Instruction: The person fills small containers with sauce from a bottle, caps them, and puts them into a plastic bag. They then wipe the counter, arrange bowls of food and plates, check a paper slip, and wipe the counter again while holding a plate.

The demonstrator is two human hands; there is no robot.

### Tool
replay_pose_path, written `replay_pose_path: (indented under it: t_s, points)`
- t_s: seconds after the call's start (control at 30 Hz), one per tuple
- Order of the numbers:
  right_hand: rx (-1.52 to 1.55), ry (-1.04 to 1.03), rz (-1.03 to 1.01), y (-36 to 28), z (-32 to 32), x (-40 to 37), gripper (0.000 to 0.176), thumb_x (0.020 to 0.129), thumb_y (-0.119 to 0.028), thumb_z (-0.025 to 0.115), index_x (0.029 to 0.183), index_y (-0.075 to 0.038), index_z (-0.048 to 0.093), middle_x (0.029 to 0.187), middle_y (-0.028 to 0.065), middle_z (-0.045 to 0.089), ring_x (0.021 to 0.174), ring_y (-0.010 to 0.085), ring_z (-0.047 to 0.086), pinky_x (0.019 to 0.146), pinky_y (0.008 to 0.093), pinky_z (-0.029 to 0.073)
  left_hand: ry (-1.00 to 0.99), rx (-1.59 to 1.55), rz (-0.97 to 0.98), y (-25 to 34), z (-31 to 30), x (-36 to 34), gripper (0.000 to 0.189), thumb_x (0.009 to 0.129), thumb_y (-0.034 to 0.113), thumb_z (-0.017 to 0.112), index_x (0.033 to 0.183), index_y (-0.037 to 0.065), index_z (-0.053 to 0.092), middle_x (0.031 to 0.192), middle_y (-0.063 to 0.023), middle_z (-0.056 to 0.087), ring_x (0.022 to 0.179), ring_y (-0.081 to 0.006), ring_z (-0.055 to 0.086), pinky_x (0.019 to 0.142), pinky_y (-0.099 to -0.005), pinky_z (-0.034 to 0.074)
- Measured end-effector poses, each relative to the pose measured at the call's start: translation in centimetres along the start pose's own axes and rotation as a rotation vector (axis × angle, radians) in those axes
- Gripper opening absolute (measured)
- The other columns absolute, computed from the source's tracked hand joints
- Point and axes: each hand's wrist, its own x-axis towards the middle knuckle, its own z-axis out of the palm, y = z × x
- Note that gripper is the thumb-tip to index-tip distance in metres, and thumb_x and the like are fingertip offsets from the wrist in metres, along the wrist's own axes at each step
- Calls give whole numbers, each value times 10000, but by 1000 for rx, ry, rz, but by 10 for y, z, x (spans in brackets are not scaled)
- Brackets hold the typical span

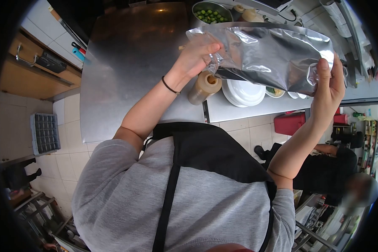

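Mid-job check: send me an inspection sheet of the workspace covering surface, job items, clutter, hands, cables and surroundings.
Surface: metal table, shiny, with a light reflected near its far edge.
Job items: silver bag, creased, held up; contents not visible.
Clutter: bottle near the left wrist; white dishes partly hidden by the bag; bowl of green fruit beyond.
Hands: left hand grips the bag's left end; right hand its right end, thumb in front.
Cables: black cord beyond the bag, apart from both hands.
Surroundings: crate at left; red bin and another person at right.
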Motion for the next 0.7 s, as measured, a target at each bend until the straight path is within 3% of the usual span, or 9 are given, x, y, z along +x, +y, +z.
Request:
replay_pose_path:
  t_s: [0.43, 0.47, 0.53, 0.67, 0.7]
  points:
    - [8, 23, 34, 2, 1, -1, 295, 835, -208, 606, 1045, -6, 560, 683, -43, 516, 553, -2, 371, 472, 150, 227, 23, 5, 9, -3, 1, 1, 216, 732, 131, 690, 869, 6, 577, 842, -66, 588, 779, -158, 574, 621, -264, 466]
    - [8, 24, 34, 2, 0, -1, 295, 835, -208, 606, 1045, -6, 560, 683, -43, 516, 553, -2, 371, 472, 150, 227, 23, 6, 8, -2, 2, 1, 216, 732, 131, 690, 869, 6, 577, 842, -66, 588, 779, -158, 574, 621, -264, 466]
    - [-34, 1, 66, 3, -3, -3, 330, 854, -212, 579, 1079, 27, 547, 874, -15, 532, 722, 25, 426, 627, 141, 304, 11, 21, 20, -2, 3, 1, 227, 737, 135, 687, 882, 5, 571, 830, -75, 588, 749, -158, 581, 563, -257, 475]
    - [-20, 0, 75, 3, -3, -2, 327, 854, -211, 578, 1077, 26, 547, 866, -16, 529, 721, 25, 425, 626, 141, 304, 7, 36, 2, -2, 2, 2, 244, 738, 142, 686, 896, 3, 562, 813, -81, 588, 707, -155, 586, 514, -257, 486]
    - [1, 15, 52, 4, -1, -1, 308, 846, -206, 591, 1060, 12, 553, 780, -26, 527, 638, 12, 399, 549, 144, 265, 13, 46, 11, -2, 2, 2, 253, 737, 146, 687, 900, 2, 558, 806, -83, 588, 697, -154, 587, 493, -259, 488]
